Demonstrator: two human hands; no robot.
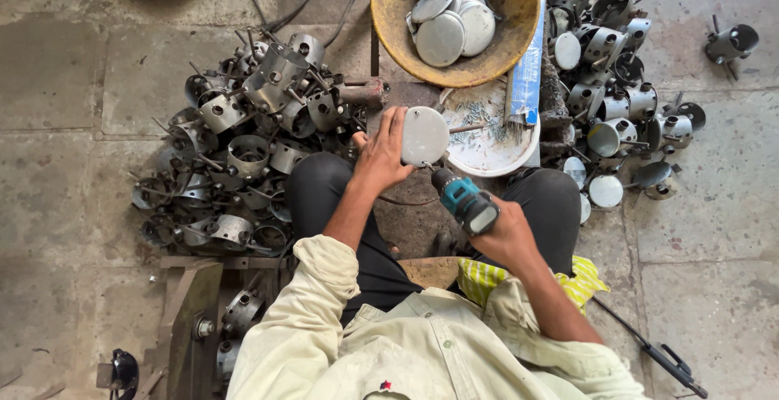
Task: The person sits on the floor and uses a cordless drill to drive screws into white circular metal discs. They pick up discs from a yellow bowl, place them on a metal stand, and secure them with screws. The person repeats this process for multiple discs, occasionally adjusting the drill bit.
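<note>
Here my left hand clasps 1 round lid, right hand wrapped around the drill; capped housings right, uncapped pile left.

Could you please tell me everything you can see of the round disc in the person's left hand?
The round disc is a flat, pale grey circle that looks like sheet metal, dull and a little smudged. The left hand grips its left edge, face up, above the white bowl. The tip of the teal power drill, held in the right hand, meets its lower edge.
</note>
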